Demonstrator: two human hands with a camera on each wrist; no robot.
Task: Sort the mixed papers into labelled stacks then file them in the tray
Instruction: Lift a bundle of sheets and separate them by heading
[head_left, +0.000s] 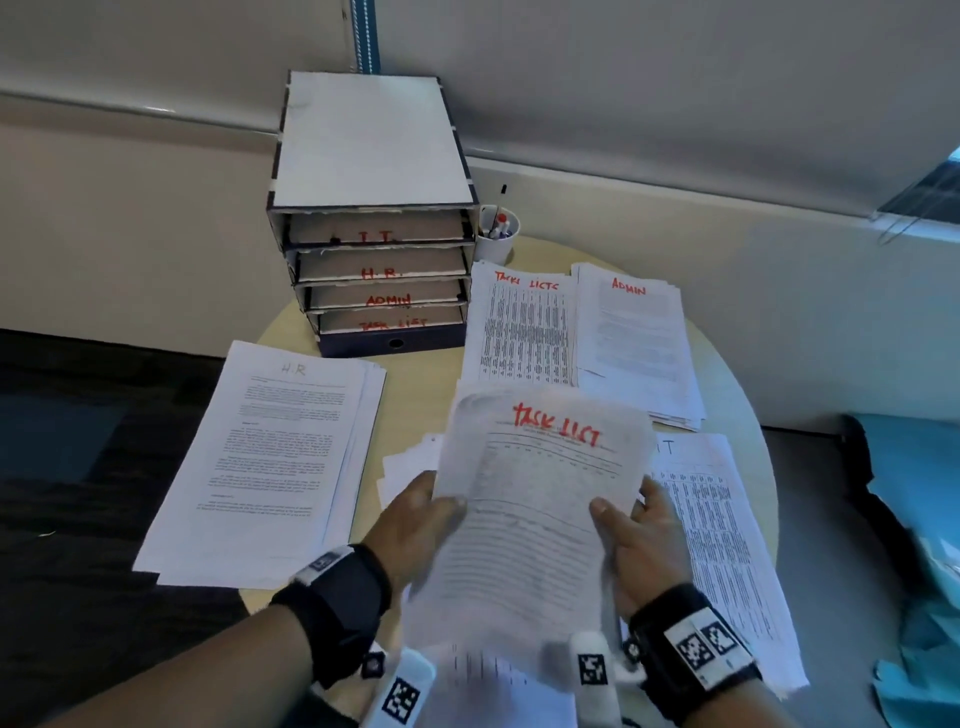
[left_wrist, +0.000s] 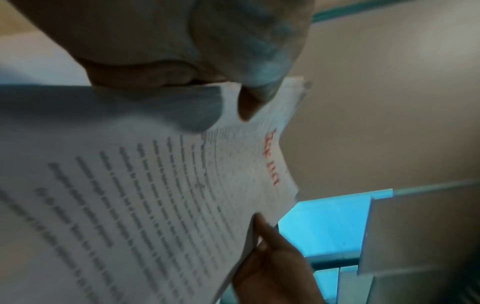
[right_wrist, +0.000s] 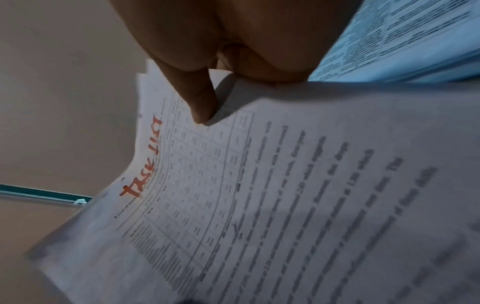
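Both hands hold a sheaf of papers headed "TASK LIST" in red (head_left: 535, 499) (left_wrist: 145, 185) (right_wrist: 259, 195) above the round table. My left hand (head_left: 423, 514) (left_wrist: 244, 86) grips its left edge, thumb on top. My right hand (head_left: 631, 525) (right_wrist: 205, 98) grips the right edge, thumb on top. The filing tray (head_left: 371, 218) stands at the back with slots marked I.T., H.R., ADMIN and TASK LIST. Labelled stacks lie on the table: H.R. (head_left: 270, 457) at left, TASK LISTS (head_left: 522, 327), ADMIN (head_left: 636, 338), and an I.T. stack (head_left: 722, 545) under my right hand.
A white cup with pens (head_left: 496, 234) stands right of the tray. Loose white sheets (head_left: 410, 467) lie under the held sheaf. The H.R. stack overhangs the table's left edge (head_left: 270, 332). A teal object (head_left: 914, 519) sits on the floor at right.
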